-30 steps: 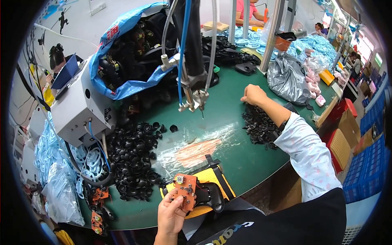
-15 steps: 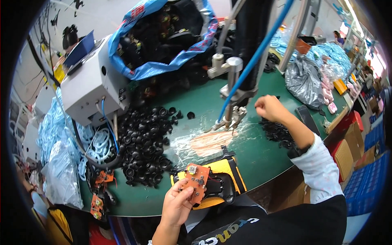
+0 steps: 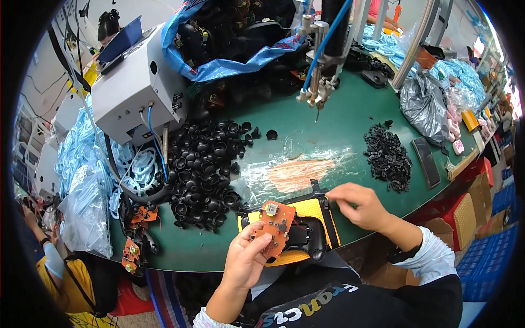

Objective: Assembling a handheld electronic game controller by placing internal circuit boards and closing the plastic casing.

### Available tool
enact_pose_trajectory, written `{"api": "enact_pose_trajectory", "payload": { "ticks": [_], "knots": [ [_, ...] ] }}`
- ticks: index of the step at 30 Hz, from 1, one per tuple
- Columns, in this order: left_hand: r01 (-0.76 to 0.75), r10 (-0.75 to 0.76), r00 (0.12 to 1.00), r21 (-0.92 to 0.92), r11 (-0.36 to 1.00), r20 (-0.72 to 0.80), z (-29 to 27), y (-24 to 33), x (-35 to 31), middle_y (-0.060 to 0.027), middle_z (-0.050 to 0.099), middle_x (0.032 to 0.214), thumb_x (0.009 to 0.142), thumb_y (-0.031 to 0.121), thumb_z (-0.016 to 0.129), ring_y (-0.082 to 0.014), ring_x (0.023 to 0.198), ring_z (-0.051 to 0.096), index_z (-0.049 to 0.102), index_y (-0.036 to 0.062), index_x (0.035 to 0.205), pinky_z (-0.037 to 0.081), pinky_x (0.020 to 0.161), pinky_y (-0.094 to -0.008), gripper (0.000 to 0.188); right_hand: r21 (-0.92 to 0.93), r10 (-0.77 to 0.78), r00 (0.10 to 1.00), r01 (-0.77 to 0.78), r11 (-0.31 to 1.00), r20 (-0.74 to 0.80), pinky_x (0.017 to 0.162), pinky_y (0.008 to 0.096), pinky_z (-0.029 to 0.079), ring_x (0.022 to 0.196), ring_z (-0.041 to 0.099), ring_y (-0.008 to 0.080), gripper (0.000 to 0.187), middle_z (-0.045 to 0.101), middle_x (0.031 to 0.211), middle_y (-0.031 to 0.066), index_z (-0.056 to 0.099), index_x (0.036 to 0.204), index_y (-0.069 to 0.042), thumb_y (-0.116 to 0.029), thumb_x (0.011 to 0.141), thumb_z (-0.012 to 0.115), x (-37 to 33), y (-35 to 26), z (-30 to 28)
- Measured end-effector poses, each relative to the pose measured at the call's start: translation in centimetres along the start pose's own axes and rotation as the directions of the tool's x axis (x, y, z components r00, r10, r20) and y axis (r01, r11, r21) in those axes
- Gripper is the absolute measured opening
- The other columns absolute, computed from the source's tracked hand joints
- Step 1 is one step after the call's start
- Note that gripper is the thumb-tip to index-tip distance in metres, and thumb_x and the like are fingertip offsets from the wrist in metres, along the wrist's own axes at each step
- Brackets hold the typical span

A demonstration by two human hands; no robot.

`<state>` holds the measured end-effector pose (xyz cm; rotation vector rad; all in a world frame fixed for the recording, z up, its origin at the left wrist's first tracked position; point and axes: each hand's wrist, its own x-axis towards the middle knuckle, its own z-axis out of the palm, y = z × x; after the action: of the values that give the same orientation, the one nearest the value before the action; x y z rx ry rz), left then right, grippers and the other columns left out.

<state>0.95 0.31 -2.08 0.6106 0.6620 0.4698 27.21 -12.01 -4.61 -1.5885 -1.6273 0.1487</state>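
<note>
My left hand [image 3: 245,261] is closed on an orange circuit board [image 3: 280,225], thumb on its face, tilted up above a yellow fixture with black straps [image 3: 302,210]. On the fixture lies a black game-controller shell [image 3: 313,238], partly covered by the board; a red wire shows between them. My right hand [image 3: 362,208] is just right of the fixture's far edge, thumb and forefinger pinched together. Whatever sits in that pinch is too small to make out. Farther right is a heap of small black plastic parts [image 3: 387,158].
Many black round caps [image 3: 202,169] are piled left of the fixture. A metal dispensing nozzle [image 3: 316,101] hangs over the green table [image 3: 344,131]. A grey control box [image 3: 136,93] stands at the left, a blue bag [image 3: 240,68] behind, and a phone [image 3: 426,162] at the right.
My right hand has come from the small black parts leftward and nearer, beside the fixture. The left hand still holds the circuit board. The view has shifted somewhat.
</note>
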Motion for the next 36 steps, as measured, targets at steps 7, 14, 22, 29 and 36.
{"api": "enact_pose_trajectory", "payload": {
  "ticks": [7,14,22,29,36],
  "knots": [
    [0.015,-0.014,1.000,-0.006,1.000,0.014,0.8,-0.3,-0.2,-0.0198,0.064,0.111,0.090,0.000,0.059,-0.0263,0.099,0.068,0.049,-0.0046,0.123,0.058,0.086,-0.0370,0.035,0.337,0.652,0.726,-0.683,0.648,0.218,0.063,0.0235,0.052,0.068,0.064,0.0083,0.017,0.069,0.077,0.0056,0.068,0.091,0.003,-0.011,0.083,0.074,-0.1,-0.7,1.1],
    [0.016,-0.017,1.000,0.078,0.997,0.015,1.2,-1.1,-0.1,-0.0142,0.064,0.112,0.090,0.001,0.064,-0.0207,0.099,0.067,0.050,-0.0002,0.122,0.057,0.084,-0.0340,0.035,0.646,0.587,0.760,-0.601,0.470,0.281,0.073,0.0253,0.056,0.079,0.070,0.0148,0.011,0.071,0.088,0.0112,0.066,0.097,0.006,0.000,0.088,0.068,0.7,-5.2,-0.5],
    [-0.001,-0.001,0.998,0.040,0.999,0.056,2.6,-1.6,0.2,-0.0105,0.064,0.114,0.092,0.003,0.063,-0.0174,0.103,0.065,0.050,0.0030,0.123,0.055,0.089,-0.0332,0.033,0.783,0.552,0.780,-0.529,0.329,0.295,0.079,0.0278,0.058,0.086,0.070,0.0170,0.011,0.070,0.093,0.0134,0.065,0.097,0.007,0.006,0.086,0.068,0.5,-8.1,2.3],
    [-0.191,0.169,0.979,0.219,0.957,0.114,2.7,-2.1,-0.3,-0.0100,0.061,0.112,0.095,0.005,0.061,-0.0148,0.097,0.063,0.046,0.0013,0.122,0.053,0.086,-0.0293,0.031,0.762,0.535,0.812,-0.495,0.417,0.234,0.077,0.0271,0.058,0.084,0.069,0.0163,0.010,0.070,0.091,0.0121,0.066,0.093,0.005,0.008,0.084,0.070,0.1,-8.1,2.9],
    [-0.416,0.364,0.908,0.560,0.716,0.208,3.0,-2.1,-0.3,-0.0140,0.062,0.110,0.095,0.007,0.060,-0.0185,0.099,0.064,0.042,-0.0028,0.120,0.050,0.086,-0.0312,0.032,0.593,0.365,0.930,-0.273,0.758,-0.038,0.071,0.0244,0.055,0.080,0.067,0.0147,0.011,0.068,0.090,0.0121,0.069,0.086,0.004,0.012,0.078,0.072,-0.3,-7.9,3.8]
  ]
}}
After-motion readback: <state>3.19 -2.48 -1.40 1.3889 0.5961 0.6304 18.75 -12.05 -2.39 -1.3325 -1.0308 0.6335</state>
